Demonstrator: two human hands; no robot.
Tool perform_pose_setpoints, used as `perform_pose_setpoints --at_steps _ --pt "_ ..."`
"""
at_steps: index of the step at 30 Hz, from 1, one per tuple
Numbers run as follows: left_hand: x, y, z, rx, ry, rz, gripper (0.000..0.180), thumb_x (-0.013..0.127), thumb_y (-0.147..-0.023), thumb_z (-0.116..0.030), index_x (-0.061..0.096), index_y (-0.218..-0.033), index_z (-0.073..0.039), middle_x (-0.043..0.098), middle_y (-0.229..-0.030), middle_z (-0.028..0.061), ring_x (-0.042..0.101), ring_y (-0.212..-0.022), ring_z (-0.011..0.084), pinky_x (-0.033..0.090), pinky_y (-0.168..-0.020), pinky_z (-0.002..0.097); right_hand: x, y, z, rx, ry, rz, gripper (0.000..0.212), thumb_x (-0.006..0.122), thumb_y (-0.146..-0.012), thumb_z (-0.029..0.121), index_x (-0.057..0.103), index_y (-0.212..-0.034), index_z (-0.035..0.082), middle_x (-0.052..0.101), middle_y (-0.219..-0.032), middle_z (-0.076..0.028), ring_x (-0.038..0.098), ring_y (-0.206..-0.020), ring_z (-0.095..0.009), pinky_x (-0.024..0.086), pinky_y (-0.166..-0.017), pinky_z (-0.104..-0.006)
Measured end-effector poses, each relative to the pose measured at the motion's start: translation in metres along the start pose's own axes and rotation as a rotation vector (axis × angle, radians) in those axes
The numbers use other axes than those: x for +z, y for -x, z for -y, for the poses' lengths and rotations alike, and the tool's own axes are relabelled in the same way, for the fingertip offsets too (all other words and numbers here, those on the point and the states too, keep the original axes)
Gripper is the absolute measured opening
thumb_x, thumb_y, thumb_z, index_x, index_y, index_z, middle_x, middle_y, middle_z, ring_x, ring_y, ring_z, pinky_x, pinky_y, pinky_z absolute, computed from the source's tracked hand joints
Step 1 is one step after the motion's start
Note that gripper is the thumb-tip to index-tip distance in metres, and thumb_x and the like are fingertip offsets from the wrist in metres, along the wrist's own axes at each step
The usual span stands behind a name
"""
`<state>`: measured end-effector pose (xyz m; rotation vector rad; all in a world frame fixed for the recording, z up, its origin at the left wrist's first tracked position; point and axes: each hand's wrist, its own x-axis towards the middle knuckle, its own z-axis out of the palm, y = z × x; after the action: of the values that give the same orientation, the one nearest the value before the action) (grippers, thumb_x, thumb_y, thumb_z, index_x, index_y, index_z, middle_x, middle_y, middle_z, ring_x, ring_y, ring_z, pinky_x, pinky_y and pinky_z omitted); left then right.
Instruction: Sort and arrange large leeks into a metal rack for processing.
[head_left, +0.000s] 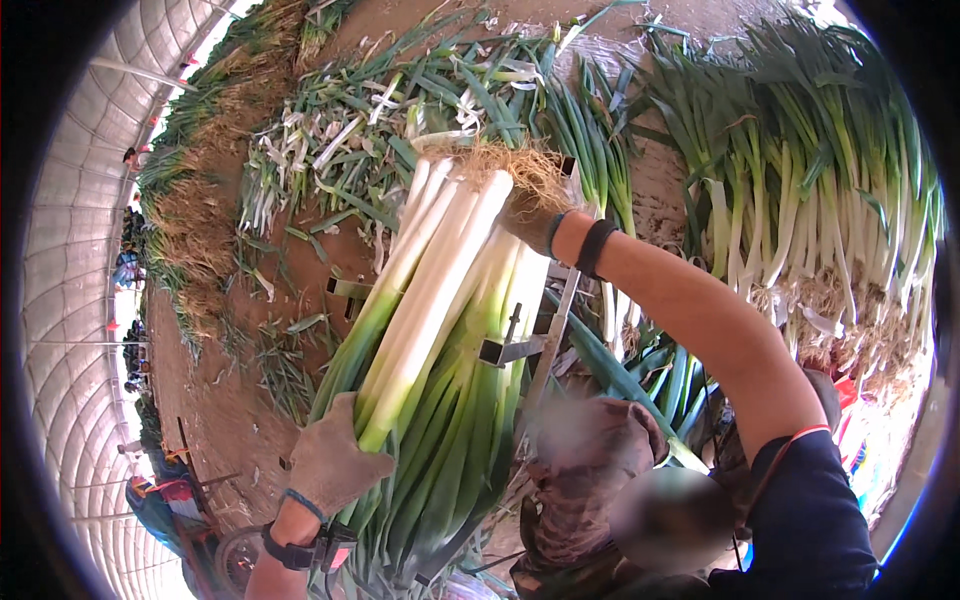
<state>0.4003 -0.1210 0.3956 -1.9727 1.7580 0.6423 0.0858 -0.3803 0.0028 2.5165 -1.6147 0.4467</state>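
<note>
A bundle of leeks [440, 290] lies slantwise before me, its thick white shafts and tangled roots [515, 165] at the far end. Dark green leaves [440, 480] fan out toward me. My left hand [345, 450], in a pale work glove, is closed round the lower stalks where white turns green. At the root end, my gloved right hand [530, 222] grips the bundle from the right, its fingers mostly hidden by roots and shafts. Under and beside the leeks is a metal frame [550, 345] with short upright posts.
Cut leaves and trimmings [390, 120] litter the dirt floor [235, 400] beyond the bundle. More leeks [800, 190] lie in a thick row at the right. A long root-covered heap [205, 190] runs along the left, near a translucent tunnel wall [75, 280] and a wheel [238, 555].
</note>
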Motion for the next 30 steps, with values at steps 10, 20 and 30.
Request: perform_pose_setpoints --at_steps 10,20,30 --pt "-0.013 -0.015 0.02 -0.063 0.018 0.047 0.09 0.096 -0.08 -0.031 0.063 -0.159 -0.003 0.084 -0.127 0.0334 0.082 -0.122 0.0531 0.064 -0.11 0.0577 -0.003 -0.045 -0.01 -0.037 -0.809 0.148 0.033 0.068 -0.115 0.026 0.078 -0.141 0.009 0.076 -0.147 -0.018 0.07 -0.14 -0.042 0.053 -0.127 -0.0554" --pt "-0.014 -0.024 0.005 0.031 0.046 0.008 0.078 0.09 -0.081 -0.029 0.066 -0.149 -0.001 0.085 -0.122 0.0323 0.084 -0.117 0.0533 0.066 -0.107 0.058 -0.013 -0.021 -0.043 -0.088 -0.748 0.072 0.022 0.069 -0.113 0.022 0.077 -0.128 0.008 0.075 -0.134 -0.016 0.071 -0.129 -0.04 0.058 -0.118 -0.0514" --pt "0.004 -0.111 -0.027 -0.035 -0.167 0.061 0.087 0.089 -0.089 -0.037 0.058 -0.16 0.005 0.083 -0.127 0.0376 0.082 -0.125 0.0545 0.064 -0.112 0.0598 -0.096 0.039 0.004 -0.294 -0.228 -0.166 0.037 0.074 -0.093 0.012 0.08 -0.129 0.009 0.076 -0.133 -0.012 0.07 -0.139 -0.038 0.053 -0.13 -0.0554"
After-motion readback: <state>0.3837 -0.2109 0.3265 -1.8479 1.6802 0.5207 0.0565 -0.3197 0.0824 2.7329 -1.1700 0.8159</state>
